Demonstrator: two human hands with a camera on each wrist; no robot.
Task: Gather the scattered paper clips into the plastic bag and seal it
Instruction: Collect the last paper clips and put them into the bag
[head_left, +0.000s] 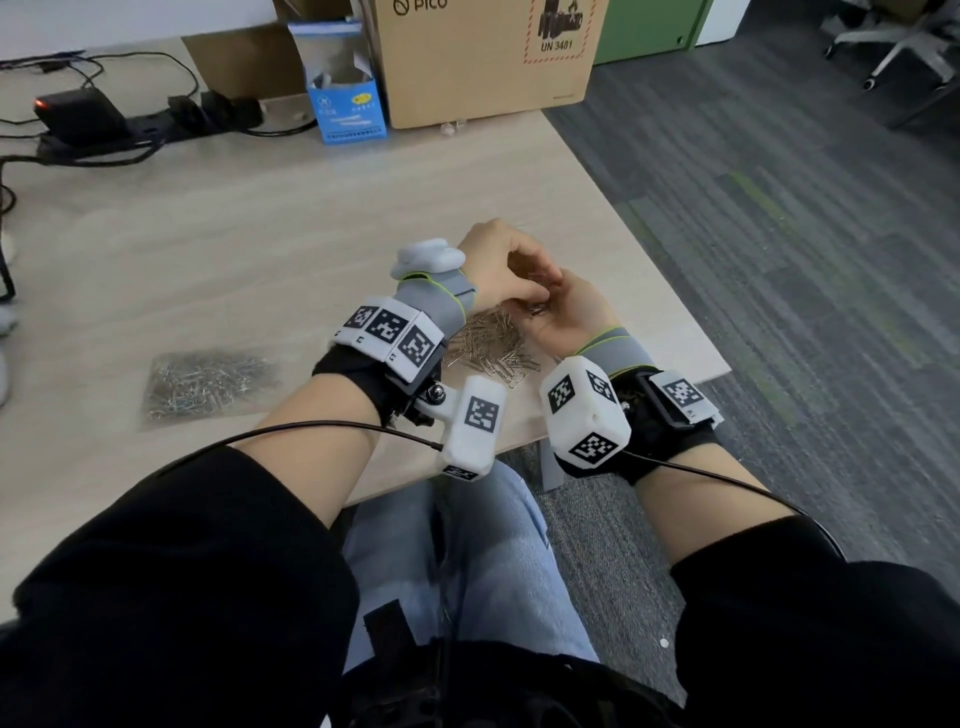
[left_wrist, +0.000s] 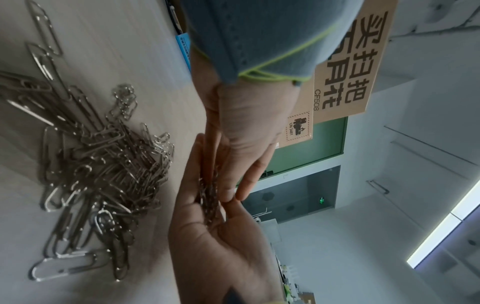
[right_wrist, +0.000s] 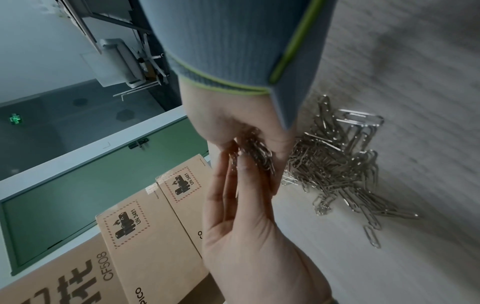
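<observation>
A loose pile of silver paper clips (head_left: 488, 345) (left_wrist: 98, 164) (right_wrist: 335, 162) lies on the wooden table (head_left: 260, 234) near its front right corner. Just beyond the pile my two hands meet, with a small bunch of clips (head_left: 537, 310) (left_wrist: 207, 197) (right_wrist: 257, 152) sandwiched between them. My left hand (head_left: 501, 254) (right_wrist: 233, 123) curls over the bunch from above. My right hand (head_left: 571, 319) (left_wrist: 241, 123) cups it from below, thumb bent over. A clear plastic bag (head_left: 208, 382), holding many clips, lies flat to the left, away from both hands.
A large cardboard box (head_left: 483, 62) and an opened blue carton (head_left: 345, 88) stand at the table's back edge. A black power strip with cables (head_left: 104, 124) lies at the back left. The table's angled right edge (head_left: 649, 249) borders grey carpet.
</observation>
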